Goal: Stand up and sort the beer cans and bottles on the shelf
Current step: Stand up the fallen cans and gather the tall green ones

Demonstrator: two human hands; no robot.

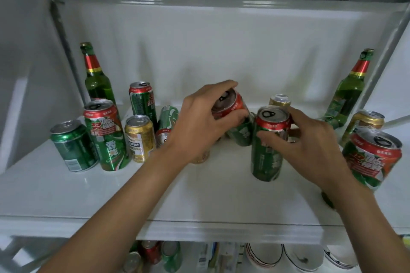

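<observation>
At the centre of the frame the left hand [199, 117] grips a tilted can [233, 115] around its rim and upper wall, while the right hand [308, 146] curls round an upright can [267, 146] just right of it, both on the white shelf [199, 197].

The cans look thin-walled and smooth, probably light if empty and easily dented, so a hold around the upper wall near the stiff rim seems safest. The glass bottles are heavier and breakable; they are best taken by the body, not the neck.

I count two upright bottles, one upper left [96, 77] and one upper right [350, 93]. About eleven cans show on the shelf: six at left, three in the middle, two at right. One left can [167, 124] lies on its side.
</observation>
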